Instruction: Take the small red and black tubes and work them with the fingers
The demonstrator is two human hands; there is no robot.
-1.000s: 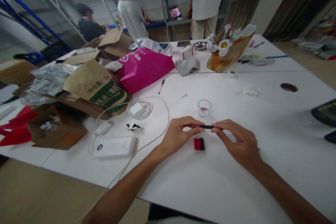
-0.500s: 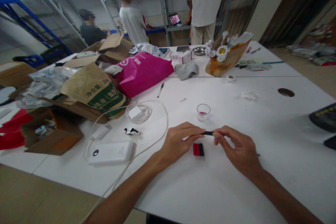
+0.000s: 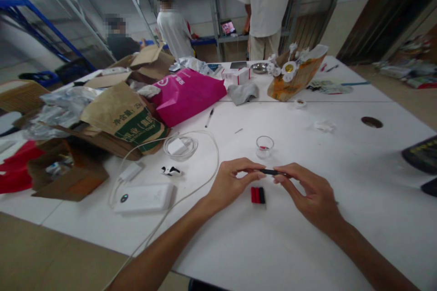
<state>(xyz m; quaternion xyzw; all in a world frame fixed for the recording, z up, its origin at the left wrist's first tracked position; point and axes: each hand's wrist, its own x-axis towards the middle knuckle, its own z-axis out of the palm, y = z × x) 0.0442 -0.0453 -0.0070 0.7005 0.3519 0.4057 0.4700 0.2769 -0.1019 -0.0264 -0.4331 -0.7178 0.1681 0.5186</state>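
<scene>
Pinching a short black tube (image 3: 268,172) between them, the left hand (image 3: 232,182) and right hand (image 3: 309,193) each gripped one end with fingertips, just above the white table (image 3: 307,245); red and black tube pieces (image 3: 258,195) lay beneath; a small clear cup (image 3: 264,145) stood near.

A pink bag (image 3: 187,93) lies beside a brown paper sack (image 3: 124,116).

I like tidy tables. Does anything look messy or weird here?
Yes. Torn brown cardboard boxes and crumpled paper sacks lie heaped on the white table's left side. Both hands pinch a small black stick.
</scene>
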